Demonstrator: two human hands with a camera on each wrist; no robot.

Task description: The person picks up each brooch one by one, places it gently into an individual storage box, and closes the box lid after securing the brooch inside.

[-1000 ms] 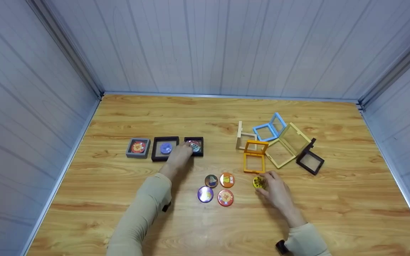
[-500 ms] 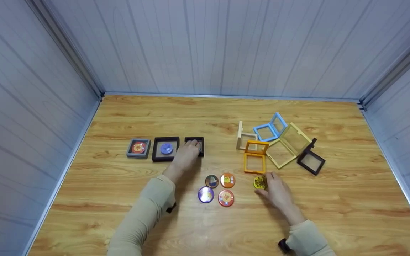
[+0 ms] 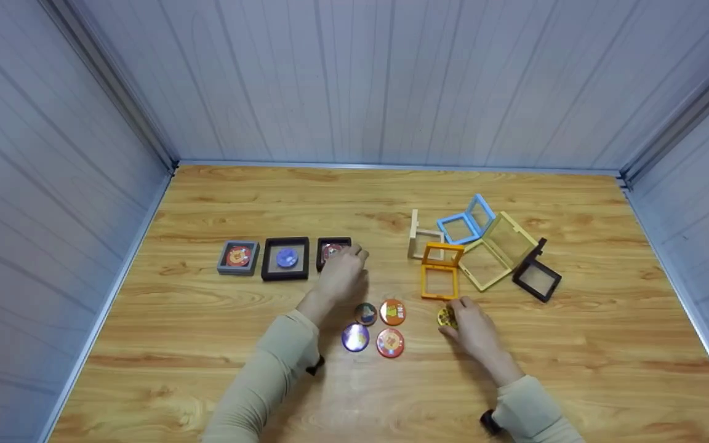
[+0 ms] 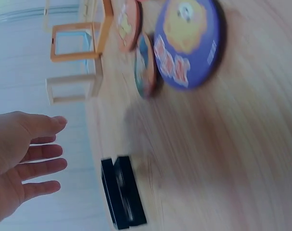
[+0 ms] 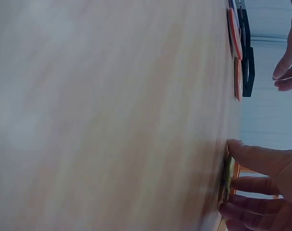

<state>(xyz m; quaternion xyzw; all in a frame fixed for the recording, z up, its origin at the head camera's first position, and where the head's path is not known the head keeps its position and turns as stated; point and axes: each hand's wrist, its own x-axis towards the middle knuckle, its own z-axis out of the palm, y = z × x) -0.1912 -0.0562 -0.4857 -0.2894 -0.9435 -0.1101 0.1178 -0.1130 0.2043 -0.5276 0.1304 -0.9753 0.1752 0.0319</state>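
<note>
My left hand (image 3: 341,274) hovers beside the small black display frame (image 3: 320,255), which has a dark red round badge (image 3: 331,250) inside. In the left wrist view the fingers of this hand (image 4: 20,156) are loosely extended with nothing between them, and the black frame (image 4: 122,192) is apart from them. My right hand (image 3: 477,332) pinches a yellow pin badge (image 3: 445,317) by its edges, low at the tabletop. In the right wrist view, thumb and fingers sit on either side of the badge (image 5: 227,177), whose face is mostly hidden.
A grey frame (image 3: 223,269) and a larger black frame (image 3: 266,258), each holding a badge, stand at left. Loose badges, orange (image 3: 392,312), dark (image 3: 365,314), purple (image 3: 355,337) and red (image 3: 390,343), lie centrally. Several hinged frames stand opened at right, including an orange one (image 3: 423,283).
My left hand has moved right and off the small black frame, uncovering the badge in it. My right hand stays at the yellow pin badge, covering slightly more of it.
</note>
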